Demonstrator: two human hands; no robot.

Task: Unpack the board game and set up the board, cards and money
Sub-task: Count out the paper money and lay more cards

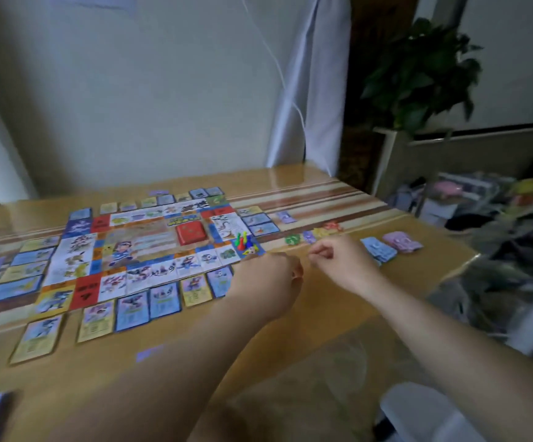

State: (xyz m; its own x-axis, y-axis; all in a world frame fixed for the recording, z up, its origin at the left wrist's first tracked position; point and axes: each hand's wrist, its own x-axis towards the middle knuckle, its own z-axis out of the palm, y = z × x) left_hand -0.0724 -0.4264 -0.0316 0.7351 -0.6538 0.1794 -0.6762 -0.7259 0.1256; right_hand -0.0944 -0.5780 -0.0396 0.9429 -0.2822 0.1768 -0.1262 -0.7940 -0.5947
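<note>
Head view: the board [150, 247] lies flat on the bench [290, 330], left of centre in the frame, its long axis running from lower left toward upper right. Cards [131, 309] ring it on all sides, each lying flat and just beside the board's edge — the near row stands along the lower side, short ends toward the board. A red deck [192, 232] sits on the board's middle, and coloured pawns [243, 240] stand upright on its right corner square.

Right of the board, small money piles [314, 234] — green, purple, yellow, red — line up toward the right, with a blue stack [378, 248] and a pink stack [400, 240] further along, near the bench edge.

The left hand [271, 275] is curled closed just beside the board's right corner; whether it grips anything cannot be told. The right hand [338, 260] is loosely pinched, fingers bent, close to the money piles, contents unclear.

A plant [418, 71] stands in the upper right, clutter below it.
</note>
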